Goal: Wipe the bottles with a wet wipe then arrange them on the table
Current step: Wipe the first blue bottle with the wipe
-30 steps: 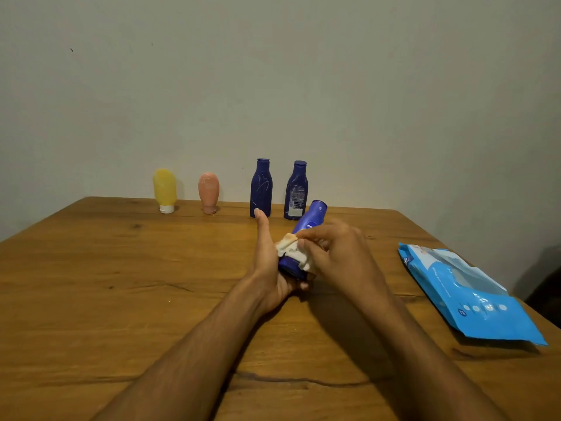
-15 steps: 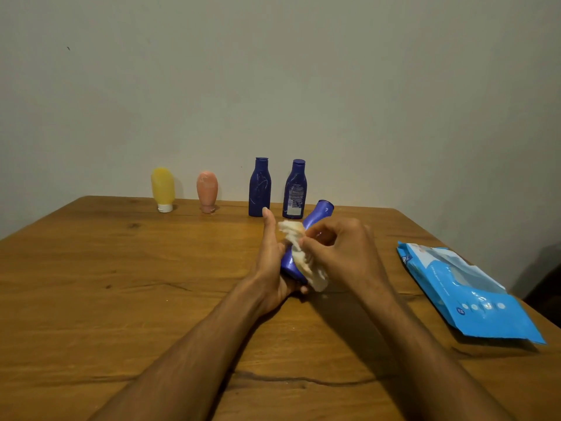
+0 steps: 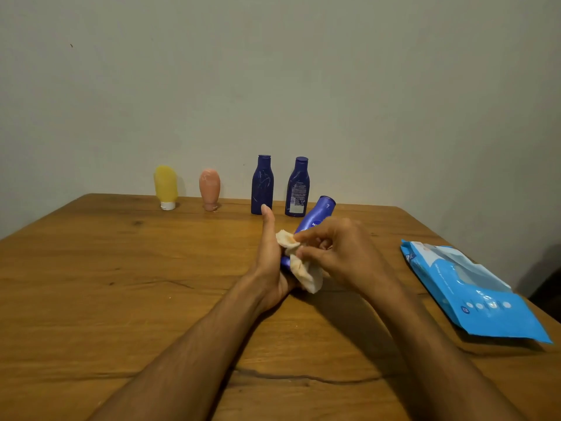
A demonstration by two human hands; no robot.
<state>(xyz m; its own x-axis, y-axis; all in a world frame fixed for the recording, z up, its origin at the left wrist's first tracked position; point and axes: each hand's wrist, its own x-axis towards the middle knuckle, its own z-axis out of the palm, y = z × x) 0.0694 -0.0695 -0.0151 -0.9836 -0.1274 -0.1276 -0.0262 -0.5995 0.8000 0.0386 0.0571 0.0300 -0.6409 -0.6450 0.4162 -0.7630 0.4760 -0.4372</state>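
My left grip [image 3: 270, 268] clasps the tilted dark-blue plastic bottle [image 3: 318, 215] while my right grip [image 3: 337, 253], just beside it, pinches a crumpled white wet wipe [image 3: 306, 273] against it.

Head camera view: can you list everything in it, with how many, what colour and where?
wooden table: one, brown, fills the lower picture.
plain wall: one, pale grey, behind the table.
yellow squeeze tube: one, yellow, far edge, leftmost, cap down.
peach squeeze tube: one, peach, right of the yellow one.
upright dark blue plastic bottles: two, dark blue, far edge, side by side.
tilted blue plastic bottle: one, blue, mid-table, held.
crumpled white wet wipe: one, white, against the tilted bottle.
blue plastic wipes packet: one, blue, lying at the table's right.
left hand: one, holds the tilted bottle's lower end.
right hand: one, pinches the wipe.
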